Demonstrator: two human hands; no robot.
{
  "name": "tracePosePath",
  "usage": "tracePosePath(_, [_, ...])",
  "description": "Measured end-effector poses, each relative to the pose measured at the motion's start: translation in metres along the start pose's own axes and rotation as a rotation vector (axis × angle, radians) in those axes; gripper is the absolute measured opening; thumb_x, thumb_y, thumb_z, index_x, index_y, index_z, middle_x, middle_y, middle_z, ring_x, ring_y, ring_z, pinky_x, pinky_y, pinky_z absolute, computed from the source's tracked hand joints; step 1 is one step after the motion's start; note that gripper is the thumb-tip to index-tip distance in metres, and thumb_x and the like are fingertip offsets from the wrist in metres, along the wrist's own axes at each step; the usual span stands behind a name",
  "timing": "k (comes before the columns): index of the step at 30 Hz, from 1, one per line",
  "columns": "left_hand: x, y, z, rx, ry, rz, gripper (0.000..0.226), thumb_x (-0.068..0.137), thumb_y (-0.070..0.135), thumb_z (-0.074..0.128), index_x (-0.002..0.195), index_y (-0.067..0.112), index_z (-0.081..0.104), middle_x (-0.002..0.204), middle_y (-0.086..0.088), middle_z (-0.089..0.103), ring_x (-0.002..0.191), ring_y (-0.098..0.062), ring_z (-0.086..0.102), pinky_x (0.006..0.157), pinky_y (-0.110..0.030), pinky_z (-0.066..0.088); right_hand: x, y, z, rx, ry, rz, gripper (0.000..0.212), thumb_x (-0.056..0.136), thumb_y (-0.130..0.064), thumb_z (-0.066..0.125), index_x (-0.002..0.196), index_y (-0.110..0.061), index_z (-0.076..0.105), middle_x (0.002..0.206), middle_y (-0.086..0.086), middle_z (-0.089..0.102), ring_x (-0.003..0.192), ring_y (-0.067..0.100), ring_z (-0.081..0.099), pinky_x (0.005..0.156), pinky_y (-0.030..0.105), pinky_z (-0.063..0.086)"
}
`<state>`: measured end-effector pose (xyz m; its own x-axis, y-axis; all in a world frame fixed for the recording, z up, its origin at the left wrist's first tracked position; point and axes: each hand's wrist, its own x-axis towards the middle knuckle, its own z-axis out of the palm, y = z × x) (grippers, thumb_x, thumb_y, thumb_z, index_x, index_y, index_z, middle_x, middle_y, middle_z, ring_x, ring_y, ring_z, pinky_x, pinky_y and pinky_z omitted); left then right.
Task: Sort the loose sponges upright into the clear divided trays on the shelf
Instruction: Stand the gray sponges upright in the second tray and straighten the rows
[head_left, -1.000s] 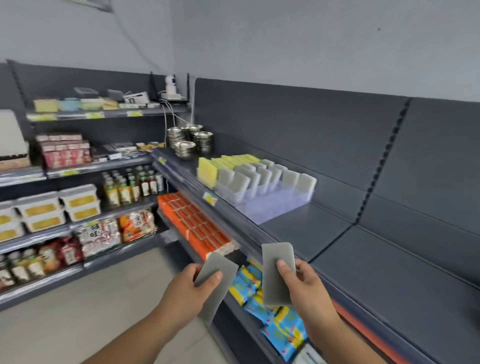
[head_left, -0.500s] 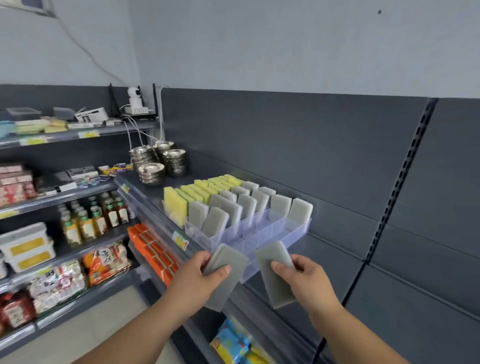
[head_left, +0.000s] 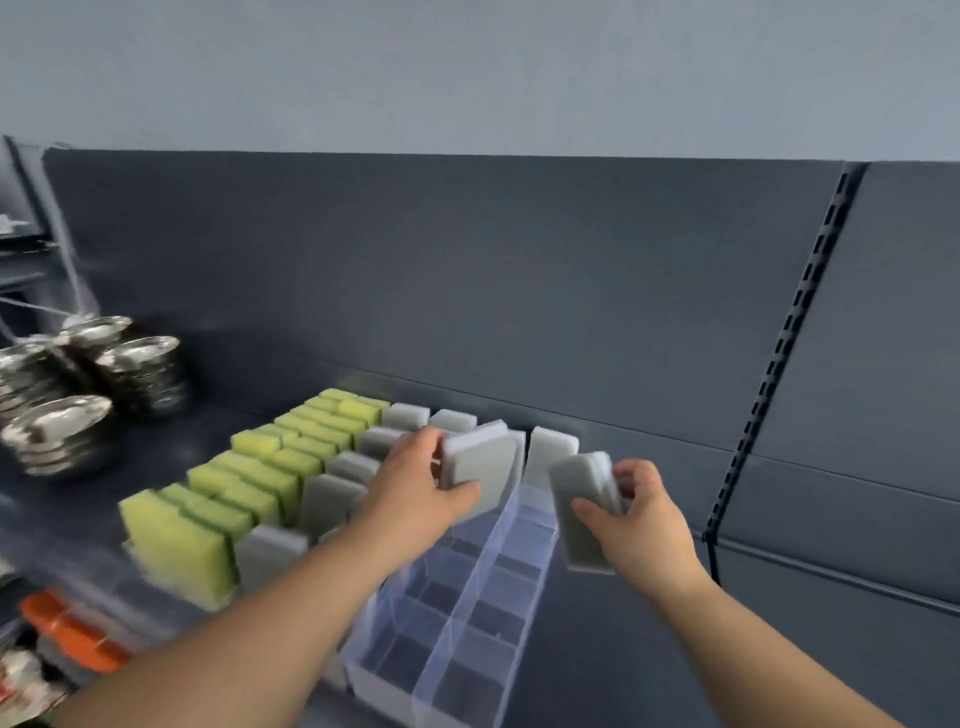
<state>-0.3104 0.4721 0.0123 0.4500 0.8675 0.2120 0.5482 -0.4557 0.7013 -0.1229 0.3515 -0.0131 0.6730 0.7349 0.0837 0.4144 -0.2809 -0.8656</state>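
Two hands: left hand (head_left: 415, 493), right hand (head_left: 641, 525); grey sponge (head_left: 480, 462) in each, two; four bowl stacks (head_left: 57, 431).

Shelf stock: materials and finish

Divided tray (head_left: 470, 597): clear, glossy, smooth plastic. Grey sponges (head_left: 480, 460): matt foam. Yellow sponges (head_left: 171, 545): matt porous foam with a green scouring backing. Stacked bowls (head_left: 54, 423): polished, reflective metal. Shelf back panel (head_left: 519, 286): smooth, matt dark grey.

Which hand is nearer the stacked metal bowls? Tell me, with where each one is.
Left. The left hand, holding a grey sponge, is above the tray, right of the bowls; the right hand, holding a second sponge, is farther right.
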Motion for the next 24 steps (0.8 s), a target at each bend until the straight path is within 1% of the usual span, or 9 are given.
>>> tracePosePath(3, [0.046, -0.007, 0.001, 0.041, -0.116, 0.107, 0.037, 0.076, 0.027, 0.069, 0.106, 0.026, 0.048, 0.105, 0.005, 0.057, 0.093, -0.016, 0.056, 0.070, -0.026, 0.043, 0.013, -0.013, 0.016, 0.019, 0.101, 0.045, 0.036, 0.084, -0.029, 0.068, 0.109, -0.028, 0.043, 0.094, -0.015, 0.054, 0.079, 0.001, 0.053, 0.057, 0.019, 0.041])
tracePosePath(5, [0.071, -0.012, 0.003, 0.057, -0.191, 0.152, 0.040, 0.079, 0.024, 0.067, 0.113, 0.024, 0.046, 0.107, 0.002, 0.055, 0.095, -0.018, 0.055, 0.067, -0.024, 0.043, 0.020, -0.017, 0.025, -0.075, 0.172, 0.038, 0.034, 0.082, -0.038, 0.068, 0.107, -0.031, 0.046, 0.100, -0.012, 0.056, 0.089, 0.012, 0.055, 0.066, 0.025, 0.042])
tracePosePath(7, [0.090, -0.018, 0.007, 0.065, -0.263, 0.192, 0.041, 0.080, 0.026, 0.066, 0.116, 0.026, 0.044, 0.105, 0.002, 0.054, 0.093, -0.019, 0.054, 0.070, -0.025, 0.043, 0.027, -0.019, 0.032, -0.111, 0.221, 0.040, 0.034, 0.081, -0.041, 0.069, 0.107, -0.032, 0.049, 0.102, -0.012, 0.057, 0.093, 0.014, 0.056, 0.072, 0.028, 0.042])
tracePosePath(10, [0.102, -0.027, 0.018, 0.076, -0.346, 0.260, 0.044, 0.083, 0.026, 0.063, 0.120, 0.031, 0.040, 0.100, 0.008, 0.050, 0.089, -0.017, 0.053, 0.074, -0.028, 0.046, 0.028, -0.017, 0.042, -0.036, 0.244, 0.089, 0.032, 0.084, -0.034, 0.068, 0.108, -0.036, 0.047, 0.099, -0.014, 0.061, 0.084, 0.007, 0.060, 0.067, 0.025, 0.046])
tracePosePath(12, [0.102, -0.032, 0.024, 0.108, -0.377, 0.330, 0.046, 0.086, 0.025, 0.060, 0.125, 0.034, 0.036, 0.112, 0.007, 0.050, 0.088, -0.015, 0.049, 0.073, -0.024, 0.039, 0.026, -0.012, 0.048, -0.003, 0.233, 0.125, 0.037, 0.086, -0.030, 0.066, 0.115, -0.040, 0.045, 0.099, -0.016, 0.062, 0.082, 0.003, 0.062, 0.062, 0.019, 0.044])
tracePosePath(14, [0.105, -0.036, 0.027, 0.161, -0.383, 0.382, 0.048, 0.088, 0.027, 0.056, 0.129, 0.035, 0.032, 0.123, 0.008, 0.046, 0.092, -0.014, 0.045, 0.076, -0.024, 0.035, 0.024, -0.010, 0.054, 0.016, 0.218, 0.153, 0.043, 0.088, -0.029, 0.064, 0.122, -0.042, 0.043, 0.099, -0.015, 0.063, 0.083, 0.001, 0.063, 0.059, 0.016, 0.042])
tracePosePath(19, [0.119, -0.036, 0.021, 0.258, -0.483, 0.388, 0.050, 0.089, 0.028, 0.051, 0.134, 0.031, 0.029, 0.134, 0.006, 0.040, 0.109, -0.021, 0.049, 0.090, -0.034, 0.044, 0.029, -0.013, 0.061, -0.022, 0.200, 0.165, 0.049, 0.089, -0.030, 0.062, 0.129, -0.047, 0.040, 0.099, -0.015, 0.064, 0.086, -0.004, 0.061, 0.060, 0.014, 0.043])
tracePosePath(22, [0.121, -0.037, 0.020, 0.332, -0.618, 0.374, 0.051, 0.089, 0.025, 0.049, 0.136, 0.025, 0.028, 0.138, 0.005, 0.039, 0.091, -0.018, 0.048, 0.074, -0.029, 0.042, 0.030, -0.014, 0.065, -0.084, 0.152, 0.173, 0.050, 0.089, -0.028, 0.061, 0.130, -0.047, 0.039, 0.099, -0.016, 0.064, 0.085, 0.001, 0.062, 0.060, 0.014, 0.044])
tracePosePath(24, [0.120, -0.038, 0.022, 0.389, -0.665, 0.397, 0.048, 0.091, 0.025, 0.050, 0.134, 0.020, 0.029, 0.136, 0.004, 0.041, 0.088, -0.017, 0.048, 0.070, -0.028, 0.038, 0.030, -0.014, 0.071, -0.151, 0.124, 0.181, 0.049, 0.091, -0.028, 0.058, 0.133, -0.043, 0.037, 0.099, -0.015, 0.062, 0.082, 0.007, 0.061, 0.061, 0.017, 0.044])
